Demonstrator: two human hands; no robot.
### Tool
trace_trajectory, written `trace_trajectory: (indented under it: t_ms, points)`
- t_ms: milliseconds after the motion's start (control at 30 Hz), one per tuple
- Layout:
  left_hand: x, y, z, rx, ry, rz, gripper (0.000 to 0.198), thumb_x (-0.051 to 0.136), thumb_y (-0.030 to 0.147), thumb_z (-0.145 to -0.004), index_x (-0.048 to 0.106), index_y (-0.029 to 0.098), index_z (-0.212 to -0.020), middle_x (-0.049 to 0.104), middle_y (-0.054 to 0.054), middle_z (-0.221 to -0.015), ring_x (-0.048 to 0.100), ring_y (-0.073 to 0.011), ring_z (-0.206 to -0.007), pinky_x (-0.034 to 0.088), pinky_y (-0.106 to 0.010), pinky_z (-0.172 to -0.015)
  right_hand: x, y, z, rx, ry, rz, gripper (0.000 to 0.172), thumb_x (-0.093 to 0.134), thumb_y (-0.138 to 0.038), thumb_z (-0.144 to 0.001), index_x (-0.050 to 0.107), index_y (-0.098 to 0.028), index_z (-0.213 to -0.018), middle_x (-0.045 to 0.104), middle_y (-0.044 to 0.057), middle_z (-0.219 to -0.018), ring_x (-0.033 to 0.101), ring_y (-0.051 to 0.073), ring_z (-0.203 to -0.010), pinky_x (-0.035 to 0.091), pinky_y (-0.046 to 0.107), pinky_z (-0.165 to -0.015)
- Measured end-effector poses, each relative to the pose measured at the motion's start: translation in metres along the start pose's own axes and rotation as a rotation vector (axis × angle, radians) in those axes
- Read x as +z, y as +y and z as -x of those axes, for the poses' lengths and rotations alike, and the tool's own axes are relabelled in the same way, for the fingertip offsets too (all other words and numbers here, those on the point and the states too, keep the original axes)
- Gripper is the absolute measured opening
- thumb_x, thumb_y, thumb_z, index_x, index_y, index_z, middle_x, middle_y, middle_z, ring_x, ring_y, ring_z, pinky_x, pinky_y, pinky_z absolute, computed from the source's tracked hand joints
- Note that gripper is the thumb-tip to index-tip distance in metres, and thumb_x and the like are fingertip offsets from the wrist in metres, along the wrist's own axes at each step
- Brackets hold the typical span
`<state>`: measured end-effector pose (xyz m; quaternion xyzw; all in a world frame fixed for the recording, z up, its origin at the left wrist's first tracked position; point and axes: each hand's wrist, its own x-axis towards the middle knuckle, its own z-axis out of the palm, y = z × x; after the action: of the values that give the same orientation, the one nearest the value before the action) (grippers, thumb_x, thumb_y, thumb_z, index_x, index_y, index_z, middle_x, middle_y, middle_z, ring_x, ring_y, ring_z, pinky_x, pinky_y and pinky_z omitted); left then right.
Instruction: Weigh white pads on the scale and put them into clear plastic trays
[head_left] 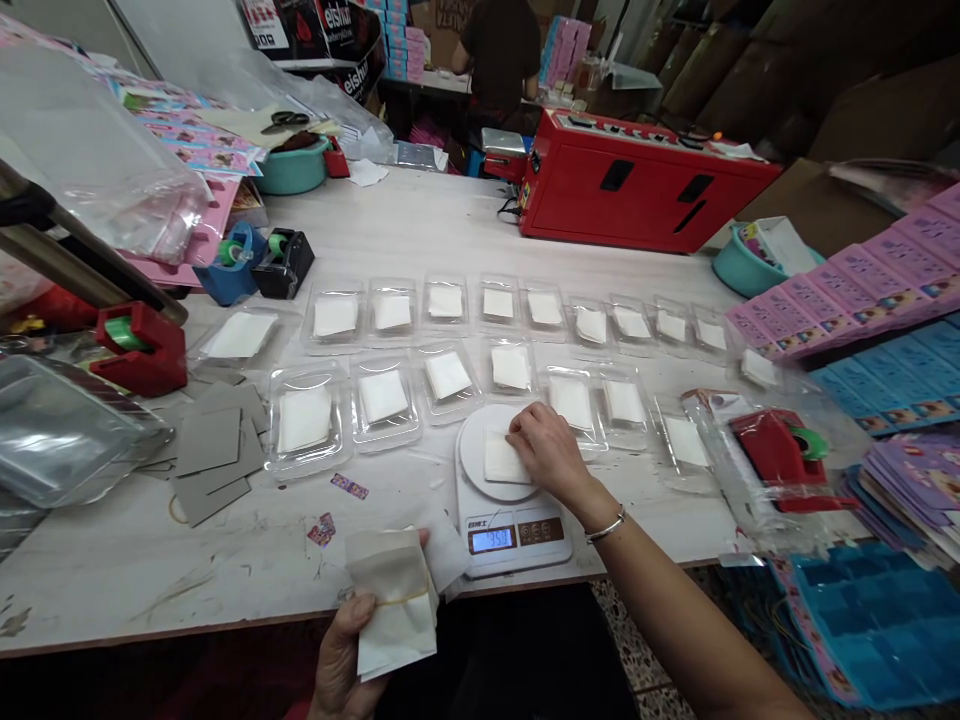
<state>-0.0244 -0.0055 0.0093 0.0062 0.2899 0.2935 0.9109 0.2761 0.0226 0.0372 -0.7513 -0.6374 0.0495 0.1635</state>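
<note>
My left hand, at the table's front edge, grips a stack of thin white paper sheets with a rubber band around it. A loose translucent sheet sticks out behind the stack. My right hand, with a bracelet at the wrist, is over the round plate of a white kitchen scale. Its fingers are closed on the edge of a square wad of white paper lying there. The scale's display is lit. Around the scale, clear plastic trays in two rows hold similar white paper squares.
Grey cards and a red tape dispenser lie left. Another red tape dispenser sits right, beside stacked pink boxes. A red machine stands at the back. Beyond it, a person works at another table.
</note>
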Motion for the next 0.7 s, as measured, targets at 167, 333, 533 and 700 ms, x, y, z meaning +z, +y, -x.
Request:
trace_trajectory:
  t_ms: [167, 333, 533, 700]
  points:
    - [-0.0016, 0.0011, -0.0012, -0.018, -0.05, 0.019, 0.07, 0.075, 0.034, -0.064, 0.06, 0.022, -0.131, 0.074, -0.008, -0.109, 0.064, -0.0354, -0.11, 0.047, -0.046, -0.101, 0.0014, -0.0004, 0.0022, 0.005, 0.029, -0.029, 0.008, 0.059, -0.016, -0.088, 0.058, -0.02, -0.082, 0.058, 0.006, -0.088, 0.052, 0.022, -0.084, 0.038, 0.033, -0.07]
    - [0.0, 0.0004, -0.0008, -0.034, -0.1, 0.04, 0.069, 0.069, 0.033, -0.069, 0.056, 0.02, -0.135, 0.074, -0.009, -0.11, 0.063, -0.0341, -0.111, 0.045, -0.045, -0.104, 0.0021, -0.0012, 0.003, -0.002, 0.04, -0.042, 0.009, 0.056, -0.016, -0.089, 0.059, -0.02, -0.082, 0.058, 0.006, -0.089, 0.052, 0.021, -0.084, 0.038, 0.033, -0.07]
    - [0.0063, 0.001, -0.0039, -0.006, -0.166, 0.033, 0.067, 0.066, 0.032, -0.071, 0.055, 0.02, -0.136, 0.074, -0.008, -0.11, 0.063, -0.0327, -0.112, 0.044, -0.044, -0.105, 0.0033, -0.0009, 0.0036, -0.008, 0.075, -0.015, 0.006, 0.057, -0.018, -0.09, 0.061, -0.02, -0.086, 0.059, 0.006, -0.09, 0.052, 0.022, -0.086, 0.037, 0.033, -0.07]
    - [0.0064, 0.0002, -0.0025, -0.006, -0.194, 0.02, 0.065, 0.067, 0.032, -0.072, 0.055, 0.02, -0.136, 0.075, -0.008, -0.107, 0.063, -0.0323, -0.113, 0.043, -0.044, -0.105, 0.0051, -0.0026, 0.0063, -0.031, 0.136, 0.025, 0.01, 0.057, -0.02, -0.092, 0.064, -0.02, -0.084, 0.06, 0.005, -0.088, 0.051, 0.021, -0.087, 0.034, 0.034, -0.074]
